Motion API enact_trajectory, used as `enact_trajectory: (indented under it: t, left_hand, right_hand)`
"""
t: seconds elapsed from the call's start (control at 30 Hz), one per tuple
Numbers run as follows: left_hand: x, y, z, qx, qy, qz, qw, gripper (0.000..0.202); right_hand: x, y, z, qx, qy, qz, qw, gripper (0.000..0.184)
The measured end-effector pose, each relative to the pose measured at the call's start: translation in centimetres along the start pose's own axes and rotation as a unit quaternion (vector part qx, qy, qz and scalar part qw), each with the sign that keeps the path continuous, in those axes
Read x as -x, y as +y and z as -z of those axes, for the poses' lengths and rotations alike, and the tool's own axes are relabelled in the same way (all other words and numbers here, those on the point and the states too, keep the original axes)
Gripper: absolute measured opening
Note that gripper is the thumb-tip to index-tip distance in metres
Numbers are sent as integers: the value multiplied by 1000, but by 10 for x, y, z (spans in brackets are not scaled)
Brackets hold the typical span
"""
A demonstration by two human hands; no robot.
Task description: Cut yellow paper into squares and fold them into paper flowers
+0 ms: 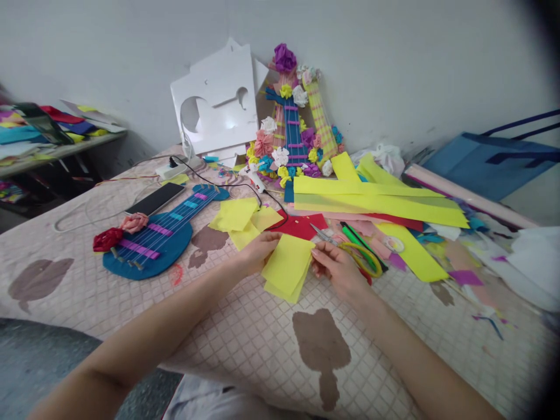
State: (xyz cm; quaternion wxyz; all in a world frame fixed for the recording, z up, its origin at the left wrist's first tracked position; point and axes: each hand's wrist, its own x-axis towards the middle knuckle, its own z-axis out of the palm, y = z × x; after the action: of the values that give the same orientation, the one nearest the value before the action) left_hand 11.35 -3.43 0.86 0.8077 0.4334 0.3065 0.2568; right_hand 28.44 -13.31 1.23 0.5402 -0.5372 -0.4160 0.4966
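My left hand (pixel 257 252) and my right hand (pixel 336 269) together hold a small stack of yellow paper squares (pixel 287 266) just above the quilted cover (pixel 245 338). The left fingers pinch the stack's left edge and the right fingers pinch its right edge. More yellow squares (pixel 243 219) lie loose behind my left hand. Scissors with yellow handles (pixel 352 248) rest right beside my right hand, next to a green pen (pixel 359 238) and a red sheet (pixel 300 225).
A blue felt guitar (pixel 160 234) with paper roses lies at the left, a black phone (pixel 156 198) behind it. Long yellow strips (pixel 376 202), a glue gun (pixel 254 175), a flowered guitar model (pixel 294 128) and white card (pixel 217 102) stand farther back. Paper scraps litter the right.
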Motion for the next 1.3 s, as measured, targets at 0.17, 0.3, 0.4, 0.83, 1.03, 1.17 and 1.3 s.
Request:
enact_trajectory:
  t: [0.17,0.3,0.4,0.83,1.03,1.17,1.3]
  left_hand:
    - [-3,-1,1,-59,40,-66,995,24]
    - [-5,-2,2,-88,44,-108,989,18]
    - [-5,-2,0,-114,32,-130,984,18]
    - [9,6,-8,-134,31,-40,990,45]
    - [7,4,-8,-132,29,-41,990,40]
    - [6,3,-6,-173,39,-55,983,37]
    - [5,2,-4,-209,42,-75,974,36]
  right_hand:
    - [-1,2,0,27,15,24,999,25]
    - [-1,1,-2,42,36,43,998,31]
    - [1,-3,-5,48,34,43,997,37]
    - [-3,2,-7,71,21,37,997,26]
    - [-1,3,-5,72,10,39,997,25]
    - [-2,4,-2,79,22,42,996,27]
    - [-3,2,-2,77,18,36,996,25]
